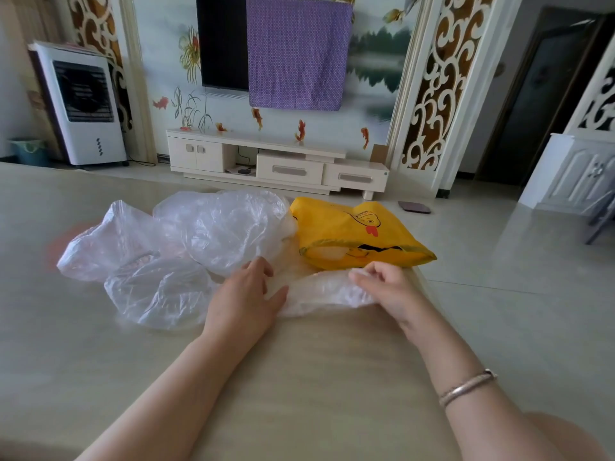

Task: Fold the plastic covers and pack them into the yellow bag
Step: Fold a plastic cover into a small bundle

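The right hand has a tight grip: its fingers are curled and pinch the edge of a clear plastic cover just below the middle of the frame. The left hand lies on the same cover with its fingers mostly straight, pressing it flat on the desk. It does not seem to squeeze anything.

This looks like the folding step. One cover is being made flat and small between the two hands. It is not in the bag yet. Next, the right hand likely needs to bring its edge over toward the left hand, while the left hand holds the plastic still so it does not slide. The plastic is thin and slippery, so it may puff up again if it is let go.

The yellow bag lies just behind the right hand, right of the middle of the frame. Its mouth faces the hands, and something pale shows inside, but I cannot tell what.

More plastic covers sit in a puffy heap on the left of the middle, touching the bag. They look not folded yet.

The desk is smooth and light brown. Behind it, across a shiny floor, stand a low white TV stand, a dark TV half under a purple cloth, and a white fan box at the upper left of the frame.
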